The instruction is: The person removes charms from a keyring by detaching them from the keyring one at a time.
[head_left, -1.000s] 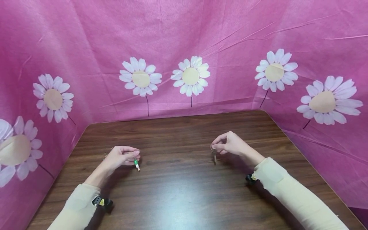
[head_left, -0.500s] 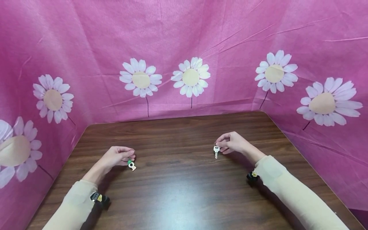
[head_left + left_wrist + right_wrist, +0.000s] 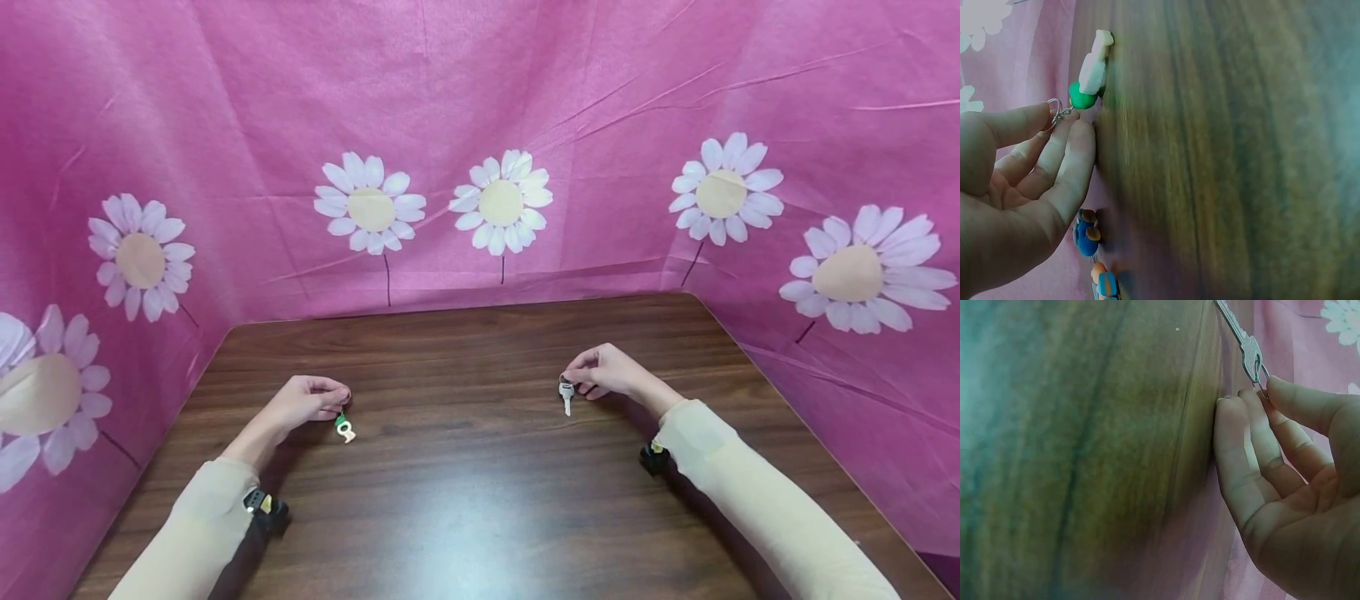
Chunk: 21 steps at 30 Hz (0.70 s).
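Note:
My left hand pinches the metal ring of a keychain between thumb and fingertips. From that ring hangs a small charm, green at the top and cream-white below with a loop-like shape. In the left wrist view the charm dangles from a short chain, close over the table. Across the table, my right hand pinches a thin split ring with a silver key hanging from it, blade down. The right wrist view shows the key beyond the thumb tip, the other fingers loosely bent.
Beyond the left hand, the left wrist view shows a blue figure with brown parts and an orange-and-blue one, both hidden in the head view. The brown wood-grain table is walled by a pink cloth printed with daisies.
The hands have moved slightly apart, left hand leftward and right hand rightward. The hanging key and charm have turned from edge-on to show their broad sides to the head camera.

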Available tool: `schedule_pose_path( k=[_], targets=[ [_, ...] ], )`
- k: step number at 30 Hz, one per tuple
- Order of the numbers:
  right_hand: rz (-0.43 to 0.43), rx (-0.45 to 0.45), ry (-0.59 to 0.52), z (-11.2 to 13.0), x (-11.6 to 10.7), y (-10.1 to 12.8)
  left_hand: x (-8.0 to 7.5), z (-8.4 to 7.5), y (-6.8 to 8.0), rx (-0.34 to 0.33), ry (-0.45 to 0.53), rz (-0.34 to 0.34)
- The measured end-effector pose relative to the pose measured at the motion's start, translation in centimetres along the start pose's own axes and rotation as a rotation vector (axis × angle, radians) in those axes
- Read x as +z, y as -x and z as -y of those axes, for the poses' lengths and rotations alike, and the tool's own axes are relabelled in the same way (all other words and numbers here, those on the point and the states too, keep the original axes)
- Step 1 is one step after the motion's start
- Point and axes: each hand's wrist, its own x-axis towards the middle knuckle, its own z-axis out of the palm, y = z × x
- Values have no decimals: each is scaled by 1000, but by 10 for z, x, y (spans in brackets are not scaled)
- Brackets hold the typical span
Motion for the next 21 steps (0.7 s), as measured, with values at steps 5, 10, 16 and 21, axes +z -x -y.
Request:
schedule_pose_path(
  k=[5,10,16,21],
  targets=[
    [-8,17,-7,-3,-2,-6,-4,3,-7,-28,-20,-22],
    [-2,55,-70,-5,-3,-10,-4,3,-11,-56,-41,-34],
    [22,81,-104,-4,1,-9,3,0,-10,-67,-133,-38],
    [-7,102,-111,-4,3,-11,5,-2,-10,-82,-151,-50]
  ],
)
